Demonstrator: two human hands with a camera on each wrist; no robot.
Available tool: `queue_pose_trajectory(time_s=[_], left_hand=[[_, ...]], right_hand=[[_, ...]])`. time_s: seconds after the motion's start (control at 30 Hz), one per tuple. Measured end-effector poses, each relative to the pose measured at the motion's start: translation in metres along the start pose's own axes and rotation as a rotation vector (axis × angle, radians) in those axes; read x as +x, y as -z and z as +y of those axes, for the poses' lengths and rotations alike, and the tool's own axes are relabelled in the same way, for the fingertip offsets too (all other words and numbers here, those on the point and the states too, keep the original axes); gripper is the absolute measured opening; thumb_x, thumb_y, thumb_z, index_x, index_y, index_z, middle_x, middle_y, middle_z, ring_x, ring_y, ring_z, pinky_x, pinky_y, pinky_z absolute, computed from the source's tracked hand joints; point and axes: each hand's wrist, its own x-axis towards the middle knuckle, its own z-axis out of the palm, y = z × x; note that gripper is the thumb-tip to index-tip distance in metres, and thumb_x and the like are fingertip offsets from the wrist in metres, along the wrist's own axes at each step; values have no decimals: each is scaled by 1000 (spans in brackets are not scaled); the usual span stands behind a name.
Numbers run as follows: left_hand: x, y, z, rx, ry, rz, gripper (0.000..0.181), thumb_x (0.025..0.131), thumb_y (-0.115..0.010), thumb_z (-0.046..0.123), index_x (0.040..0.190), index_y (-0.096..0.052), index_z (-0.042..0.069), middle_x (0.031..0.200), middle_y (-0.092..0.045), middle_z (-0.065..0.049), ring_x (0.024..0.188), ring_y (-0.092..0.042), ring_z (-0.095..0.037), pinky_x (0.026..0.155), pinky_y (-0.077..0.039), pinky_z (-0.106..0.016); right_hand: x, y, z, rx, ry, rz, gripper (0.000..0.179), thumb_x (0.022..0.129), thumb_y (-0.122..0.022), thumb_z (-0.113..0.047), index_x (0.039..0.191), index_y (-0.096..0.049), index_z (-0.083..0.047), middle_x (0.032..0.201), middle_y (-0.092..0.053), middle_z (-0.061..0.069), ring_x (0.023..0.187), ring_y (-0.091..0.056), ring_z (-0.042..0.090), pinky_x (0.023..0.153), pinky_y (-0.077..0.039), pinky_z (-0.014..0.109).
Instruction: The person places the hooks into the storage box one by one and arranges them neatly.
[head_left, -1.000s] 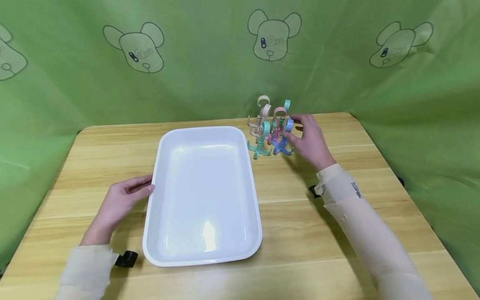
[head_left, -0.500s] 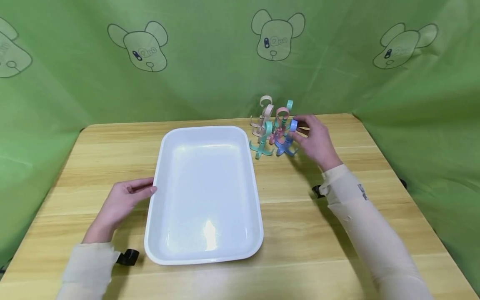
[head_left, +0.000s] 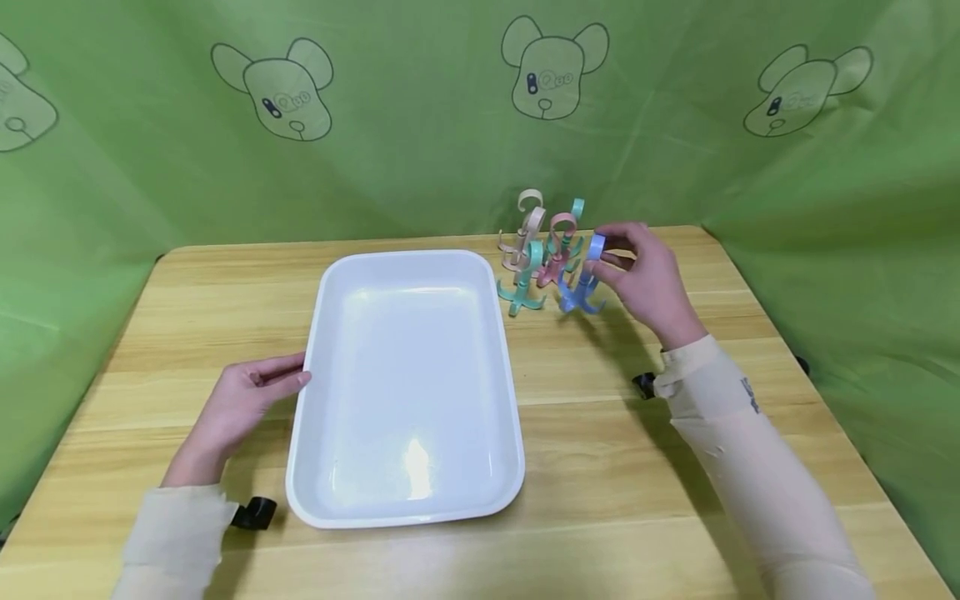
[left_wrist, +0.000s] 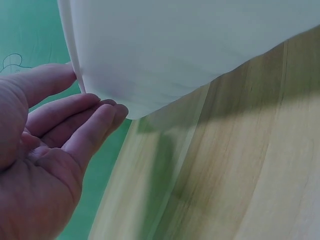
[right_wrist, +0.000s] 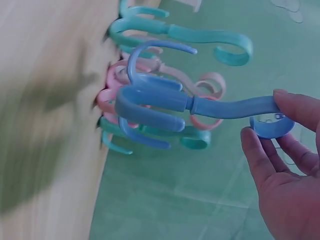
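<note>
My right hand [head_left: 654, 282] pinches the curled top of a blue claw hook [right_wrist: 155, 102] between thumb and fingers. The hook hangs upright, its curved prongs downward, seemingly just off the table. Close to its left stand several similar hooks: a teal one [head_left: 522, 287] in front, a pink one [head_left: 556, 265], pale ones [head_left: 529, 223] and another teal one [head_left: 577, 208] behind. At the left, my left hand [head_left: 242, 402] holds the side rim of a white tray [head_left: 405, 517], thumb over the edge and fingers against the outer wall. Nothing lies in the tray.
The wooden table [head_left: 600, 483] extends around the tray and hooks. A green printed curtain [head_left: 420, 167] borders its back and sides. Dark wrist mounts [head_left: 255, 513] show beneath both sleeves.
My right hand has taken the blue hook by its top and drawn it slightly right, away from the other hooks. My left hand stays at the tray's rim.
</note>
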Motion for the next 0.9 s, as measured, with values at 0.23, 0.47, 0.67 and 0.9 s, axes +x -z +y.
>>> queue_pose_trajectory(time_s=[0.23,0.47,0.67,0.9], left_hand=[[0,-1,-3,-31,-12,7,54,93,-69,35,134,-59,1,130,-61,-13,116,-58,-13,91,-47,-19],[-1,0,0,-26,-2,8,55,93,-69,36,134,-58,1,131,-60,-13,116,-58,-15,92,-47,-20],[-1,1,1,-29,-2,6,54,93,-69,36,134,-59,1,131,-60,-13,115,-58,-14,91,-47,-19],[0,0,-3,-37,-6,-3,54,93,-69,36,134,-59,2,131,-60,-12,116,-58,-16,91,-48,-21]], right_hand=[[-4,6,-19,7,2,-20,45,89,-71,-1,129,-54,5,122,-51,13,117,-54,26,97,-47,28],[-12,11,-43,-89,3,-61,45,90,-71,-6,131,-54,2,123,-52,12,114,-57,26,95,-49,29],[-20,11,-63,-125,41,-68,44,89,-73,-5,129,-56,1,120,-53,10,112,-59,25,95,-50,32],[-28,6,-85,-79,105,-72,43,85,-77,-5,125,-60,0,116,-54,8,109,-59,22,94,-50,30]])
